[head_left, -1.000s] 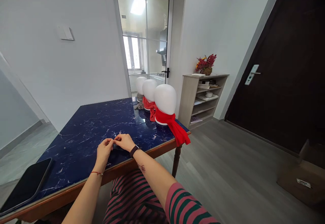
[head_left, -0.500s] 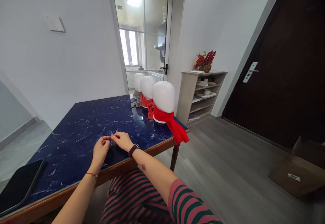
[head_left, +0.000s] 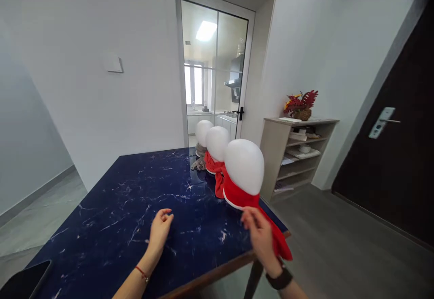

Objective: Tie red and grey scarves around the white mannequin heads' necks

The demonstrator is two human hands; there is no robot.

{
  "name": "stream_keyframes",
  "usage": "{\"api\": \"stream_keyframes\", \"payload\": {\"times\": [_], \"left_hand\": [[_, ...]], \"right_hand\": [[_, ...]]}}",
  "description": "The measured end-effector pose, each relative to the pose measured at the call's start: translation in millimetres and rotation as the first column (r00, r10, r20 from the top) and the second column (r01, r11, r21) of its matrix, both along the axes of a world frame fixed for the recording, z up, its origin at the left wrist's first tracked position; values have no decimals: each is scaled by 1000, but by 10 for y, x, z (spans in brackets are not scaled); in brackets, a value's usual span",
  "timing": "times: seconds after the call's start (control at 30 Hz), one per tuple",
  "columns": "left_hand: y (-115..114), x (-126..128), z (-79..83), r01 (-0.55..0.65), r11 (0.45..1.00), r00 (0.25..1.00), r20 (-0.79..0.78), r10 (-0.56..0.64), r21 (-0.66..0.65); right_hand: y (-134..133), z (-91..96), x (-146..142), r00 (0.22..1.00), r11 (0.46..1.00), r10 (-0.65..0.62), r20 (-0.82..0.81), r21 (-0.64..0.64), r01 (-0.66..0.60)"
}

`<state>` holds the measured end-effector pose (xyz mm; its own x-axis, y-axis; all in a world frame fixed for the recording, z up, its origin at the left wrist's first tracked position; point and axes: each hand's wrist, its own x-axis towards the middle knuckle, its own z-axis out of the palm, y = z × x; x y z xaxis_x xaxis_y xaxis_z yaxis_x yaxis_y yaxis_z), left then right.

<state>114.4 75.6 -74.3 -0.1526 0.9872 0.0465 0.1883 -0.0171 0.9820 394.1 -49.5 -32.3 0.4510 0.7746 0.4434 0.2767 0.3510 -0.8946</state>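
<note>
the hands are no longer joined at the near table edge. the left hand (head_left: 160, 229) lies loose and released on the blue table (head_left: 111, 208). the right hand (head_left: 260, 238) has moved to the red scarf (head_left: 233, 194) and touches its hanging end, but i cannot tell if it grasps. the scarf is around the nearest white head (head_left: 244, 167).

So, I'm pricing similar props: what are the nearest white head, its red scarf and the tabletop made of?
Nearest white head: smooth, seamless, probably foam or plastic. Red scarf: soft cloth, hanging limp off the edge. Tabletop: glossy blue marble-look slab, white veins, reflections; perhaps stone.
</note>
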Motion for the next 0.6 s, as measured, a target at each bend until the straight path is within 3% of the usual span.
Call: {"api": "stream_keyframes", "payload": {"times": [0.03, 0.1, 0.13, 0.17, 0.27, 0.33, 0.47, 0.6], "left_hand": [[54, 166, 28, 52, 998, 999, -11, -52, 22], [134, 544, 97, 187, 979, 982, -19, -186, 76], [159, 741, 132, 269, 958, 963, -40, -266, 96], [174, 933, 162, 355, 926, 935, -74, -348, 126], [177, 1407, 189, 565, 785, 825, -196, -530, 254], [171, 1600, 137, 629, 710, 778, -257, -574, 318], [201, 1729, -51, 624, 717, 782, -263, -566, 311], [237, 1708, -107, 643, 723, 766, -237, -598, 254]], "right_hand": [[107, 32, 273, 983, 983, -181, -22, 39, 182], [394, 66, 810, 874, 873, -472, -115, 80, 482], [559, 57, 1054, 821, 823, -552, -148, 63, 565], [726, 25, 1269, 797, 807, -579, -170, 21, 591], [1156, -200, 1690, 833, 871, -490, -256, -180, 457], [1330, -404, 1792, 856, 895, -429, -290, -264, 359], [1422, -677, 1761, 901, 913, -379, -211, -243, 328], [1361, -635, 1593, 924, 935, -336, -183, -181, 305]]}}
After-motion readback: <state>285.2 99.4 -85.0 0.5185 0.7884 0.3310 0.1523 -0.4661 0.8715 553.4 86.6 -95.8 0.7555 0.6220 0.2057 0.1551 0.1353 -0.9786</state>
